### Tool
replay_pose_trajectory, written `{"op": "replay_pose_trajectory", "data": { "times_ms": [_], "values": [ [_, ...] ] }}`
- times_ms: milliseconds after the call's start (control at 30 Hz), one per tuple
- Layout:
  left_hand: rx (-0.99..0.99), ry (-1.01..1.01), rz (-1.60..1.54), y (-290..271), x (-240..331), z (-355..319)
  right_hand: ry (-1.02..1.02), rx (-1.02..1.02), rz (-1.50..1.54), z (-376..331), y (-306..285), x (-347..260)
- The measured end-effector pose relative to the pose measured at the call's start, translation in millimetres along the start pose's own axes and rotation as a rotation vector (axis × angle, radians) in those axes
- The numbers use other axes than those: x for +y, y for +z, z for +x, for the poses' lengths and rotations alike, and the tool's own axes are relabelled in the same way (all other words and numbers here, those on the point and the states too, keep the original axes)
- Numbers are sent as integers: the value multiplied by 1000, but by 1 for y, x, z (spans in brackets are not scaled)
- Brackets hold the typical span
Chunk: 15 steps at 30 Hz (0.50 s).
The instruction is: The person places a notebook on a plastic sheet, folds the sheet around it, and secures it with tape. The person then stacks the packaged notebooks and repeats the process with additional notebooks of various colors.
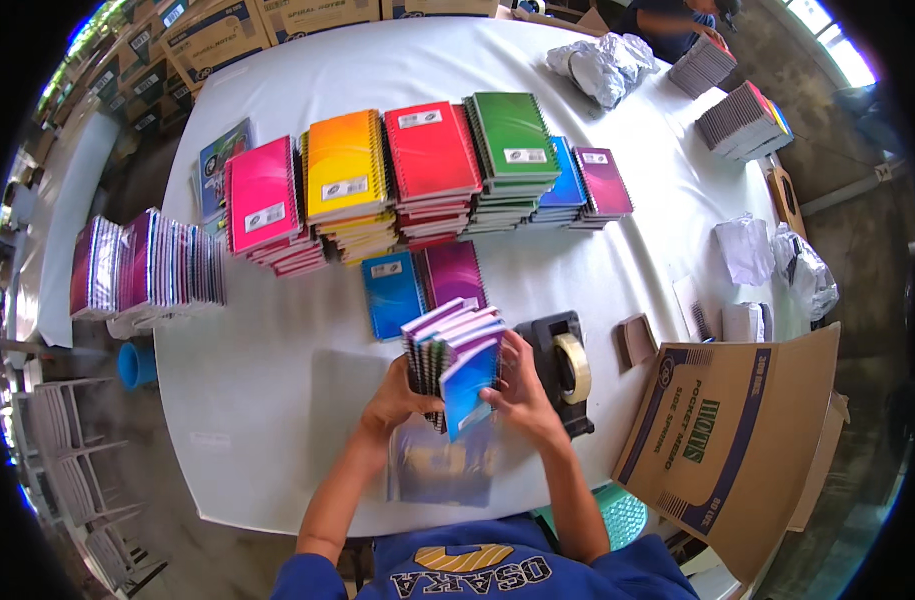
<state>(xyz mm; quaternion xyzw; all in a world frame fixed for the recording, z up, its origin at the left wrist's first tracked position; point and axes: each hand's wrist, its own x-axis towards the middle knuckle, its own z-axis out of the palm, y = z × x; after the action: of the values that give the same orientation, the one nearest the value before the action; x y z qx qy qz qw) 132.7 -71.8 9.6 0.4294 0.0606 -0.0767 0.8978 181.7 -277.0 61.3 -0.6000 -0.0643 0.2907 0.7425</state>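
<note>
Between both hands, a bundle of small spiral notebooks point(470, 392) is held on edge above the near side of the table, a blue cover facing me. My left hand point(396, 402) grips its coil-bound side, and my right hand point(523, 392) clasps the opposite side with the thumb on the blue cover. Below the bundle lies a clear plastic sleeve point(440, 468). Just beyond it, a blue notebook point(394, 295) and a purple notebook point(456, 272) lie flat, the purple one partly hidden. A black tape dispenser point(570, 372) with a tape roll stands right of my right hand.
Stacks of pink point(264, 195), yellow point(345, 165), red point(431, 150) and green notebooks point(515, 135) line the white table point(268, 400). Wrapped notebook packs point(168, 260) stand left. An open carton point(718, 440) is at right. Another person's arm point(670, 42) shows at far right.
</note>
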Motion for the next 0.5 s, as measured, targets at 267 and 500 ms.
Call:
{"op": "replay_pose_trajectory", "data": {
  "times_ms": [267, 500],
  "values": [
    [-131, -50, 558, 9, 40, -69, 201, -137, 120, -22, 8, 55],
    [22, 70, 780, -46, 18, -99, -353, -172, -370, -16, 50, 120]
  ]
}}
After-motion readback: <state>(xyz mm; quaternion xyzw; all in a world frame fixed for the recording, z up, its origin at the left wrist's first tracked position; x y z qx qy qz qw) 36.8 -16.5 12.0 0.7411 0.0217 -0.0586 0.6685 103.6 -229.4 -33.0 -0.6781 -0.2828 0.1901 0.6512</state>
